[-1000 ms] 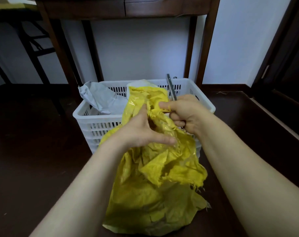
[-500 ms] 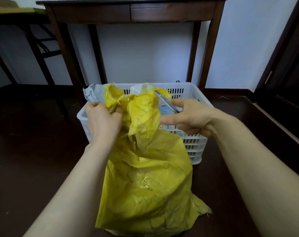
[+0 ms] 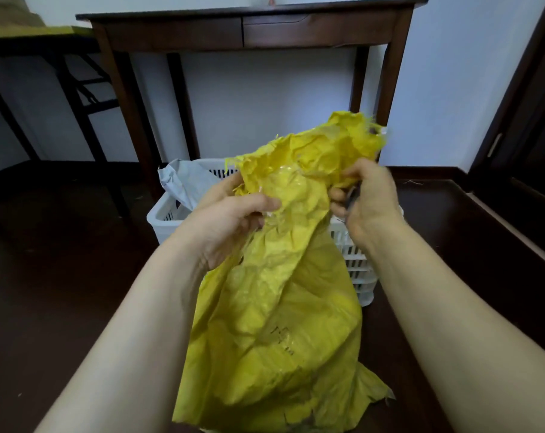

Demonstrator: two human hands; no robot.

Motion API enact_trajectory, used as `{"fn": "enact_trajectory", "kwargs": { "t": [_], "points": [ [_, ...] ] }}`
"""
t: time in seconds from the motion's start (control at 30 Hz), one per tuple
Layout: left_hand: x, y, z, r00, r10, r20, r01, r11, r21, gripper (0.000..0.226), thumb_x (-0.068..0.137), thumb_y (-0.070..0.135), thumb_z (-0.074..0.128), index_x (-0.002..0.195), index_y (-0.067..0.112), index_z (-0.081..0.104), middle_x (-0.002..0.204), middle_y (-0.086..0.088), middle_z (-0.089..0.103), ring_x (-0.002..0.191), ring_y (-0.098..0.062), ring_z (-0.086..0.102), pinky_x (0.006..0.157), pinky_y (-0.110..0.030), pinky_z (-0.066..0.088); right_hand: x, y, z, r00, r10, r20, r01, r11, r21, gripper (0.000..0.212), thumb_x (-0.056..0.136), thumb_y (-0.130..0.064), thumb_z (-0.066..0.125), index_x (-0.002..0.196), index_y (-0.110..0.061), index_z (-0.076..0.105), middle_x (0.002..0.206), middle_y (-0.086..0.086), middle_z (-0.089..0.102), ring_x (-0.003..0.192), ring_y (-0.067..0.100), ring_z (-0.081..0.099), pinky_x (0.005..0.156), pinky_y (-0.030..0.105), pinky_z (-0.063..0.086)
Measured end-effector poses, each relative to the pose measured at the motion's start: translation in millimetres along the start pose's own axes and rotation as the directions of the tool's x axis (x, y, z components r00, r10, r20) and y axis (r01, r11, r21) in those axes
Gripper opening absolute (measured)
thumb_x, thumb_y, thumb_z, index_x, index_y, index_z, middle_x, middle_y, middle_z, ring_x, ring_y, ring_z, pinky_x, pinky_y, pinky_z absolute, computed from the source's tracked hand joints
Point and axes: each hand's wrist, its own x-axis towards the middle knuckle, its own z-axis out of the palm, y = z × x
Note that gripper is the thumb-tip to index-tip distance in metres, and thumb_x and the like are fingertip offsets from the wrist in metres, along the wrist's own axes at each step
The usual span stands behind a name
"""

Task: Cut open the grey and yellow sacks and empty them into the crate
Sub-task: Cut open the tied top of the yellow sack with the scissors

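One yellow woven plastic sack (image 3: 274, 307), centre frame, stands with its base on the dark floor (image 3: 46, 292); its frayed top edge is lifted at upper centre-right. Two hands on it. Left hand (image 3: 230, 220) pinches the top fold, thumb over, fingers beneath. Right hand (image 3: 369, 201) curls round the opposite fold and a thin grey tool (image 3: 351, 196), kind unclear. Directly behind: one white slotted plastic crate (image 3: 165, 215), with one grey sack (image 3: 184, 182) draped over its left rim. Floor shows on either side; one dark wooden table (image 3: 249, 29) stands behind the crate.
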Motion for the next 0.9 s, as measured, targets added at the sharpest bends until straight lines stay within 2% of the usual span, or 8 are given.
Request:
{"fn": "enact_trajectory", "kwargs": {
  "t": [0.1,0.2,0.33,0.43,0.6,0.67,0.77,0.9],
  "points": [
    [1,-1,13,0.982,0.066,-0.18,-0.069,0.998,-0.009,0.024,0.079,0.001,0.07,0.102,0.006,0.064,0.073,-0.006,0.067,0.052,-0.015,0.056,0.046,-0.018,0.045,-10,-10,6,0.896,0.088,0.434,-0.074,0.996,-0.05,0.028,0.07,-0.02,0.061,0.095,-0.01,0.053,0.07,-0.002,0.051,0.056,0.011,0.043,0.047,0.026,0.025],
    [2,1,25,0.99,0.028,-0.135,-0.028,1.0,0.003,0.018,0.089,0.013,0.059,0.1,0.0,0.063,0.076,-0.009,0.062,0.064,-0.019,0.056,0.056,-0.022,0.048,-18,0,7,0.774,0.079,0.628,0.168,0.931,-0.324,0.047,0.071,-0.008,0.077,0.112,-0.01,0.055,0.082,-0.008,0.069,0.067,0.005,0.064,0.055,0.019,0.048],
    [2,6,16,0.995,-0.064,-0.073,0.06,0.996,-0.061,0.032,0.086,0.014,0.037,0.107,0.008,0.06,0.092,-0.009,0.072,0.079,-0.016,0.066,0.06,-0.023,0.047,-9,12,-1,0.965,-0.111,0.239,0.209,0.875,-0.436,0.028,0.071,-0.002,0.078,0.091,-0.016,0.064,0.081,-0.003,0.069,0.066,0.006,0.067,0.056,0.016,0.054],
    [10,2,-8,0.931,0.158,-0.328,-0.047,0.945,0.322,0.037,0.085,0.016,0.058,0.122,0.013,0.059,0.112,-0.003,0.067,0.103,-0.015,0.062,0.073,-0.025,0.043,1,12,-12,0.998,-0.049,0.027,0.055,0.967,-0.248,0.02,0.077,-0.007,0.075,0.082,-0.02,0.061,0.075,-0.004,0.069,0.059,0.007,0.066,0.046,0.018,0.049],
    [0,-13,-24,0.936,-0.192,-0.295,0.319,0.818,0.479,0.129,0.047,0.051,0.087,0.151,0.018,0.017,0.153,0.0,0.029,0.133,-0.022,0.039,0.1,-0.033,0.036,8,9,-18,0.989,0.136,0.064,-0.13,0.988,-0.087,0.017,0.077,-0.007,0.071,0.092,-0.013,0.068,0.081,0.001,0.075,0.07,0.017,0.072,0.056,0.028,0.057],
    [0,-19,-17,0.959,-0.207,-0.194,0.259,0.917,0.303,0.11,0.054,0.035,0.087,0.145,0.011,0.032,0.136,-0.007,0.052,0.107,-0.023,0.062,0.088,-0.034,0.051,9,10,-17,0.979,0.18,0.095,-0.172,0.982,-0.079,0.019,0.077,-0.008,0.07,0.096,-0.013,0.069,0.09,0.004,0.075,0.079,0.021,0.072,0.064,0.032,0.059],
    [4,-19,2,0.992,-0.053,-0.11,0.06,0.996,0.065,0.033,0.079,-0.001,0.068,0.112,0.001,0.063,0.088,-0.011,0.073,0.066,-0.019,0.07,0.065,-0.033,0.059,11,12,-15,0.985,0.156,0.079,-0.136,0.968,-0.21,0.022,0.082,-0.011,0.068,0.103,-0.013,0.065,0.091,0.004,0.072,0.076,0.02,0.068,0.057,0.027,0.054],
    [5,-11,16,0.985,0.081,-0.152,-0.082,0.997,-0.001,0.011,0.086,0.002,0.062,0.094,0.008,0.067,0.078,-0.008,0.071,0.063,-0.018,0.066,0.065,-0.032,0.057,2,8,-15,0.915,0.2,0.35,-0.074,0.937,-0.341,0.025,0.079,-0.008,0.063,0.104,-0.01,0.065,0.09,0.006,0.068,0.078,0.021,0.063,0.056,0.023,0.049]
  ]
}}
